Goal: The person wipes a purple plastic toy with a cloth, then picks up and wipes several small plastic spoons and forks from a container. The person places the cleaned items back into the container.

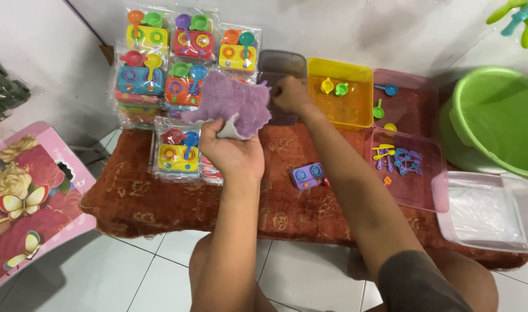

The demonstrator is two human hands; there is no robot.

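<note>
Two bare hands work over a rust-red mat spread on a white tiled floor. At far left lies a pink board printed with flowers and butterflies, its near end off the mat. Right of it, at the mat's far left, stands a stack of bagged toy stove sets, each clear bag showing a coloured stove with small pans; one more bag lies nearer, just left of the left hand.

The left hand is closed in a pinch on the near edge of a purple cloth, which it holds up so the cloth hangs in front of the stacked bags. Just right of the cloth, the right hand reaches far to a grey tub, fingers curled at its near rim; whether they pinch anything I cannot tell, since the cloth and knuckles hide the tips.

On the mat between the two forearms sits a small purple stove, apart from both hands. Right of the grey tub is a yellow tub holding a few tiny cups, then a pink tub with small ladles. Nearer is a pink tray of tiny utensils, touching a clear box at the right. A green basin stands at far right.
</note>
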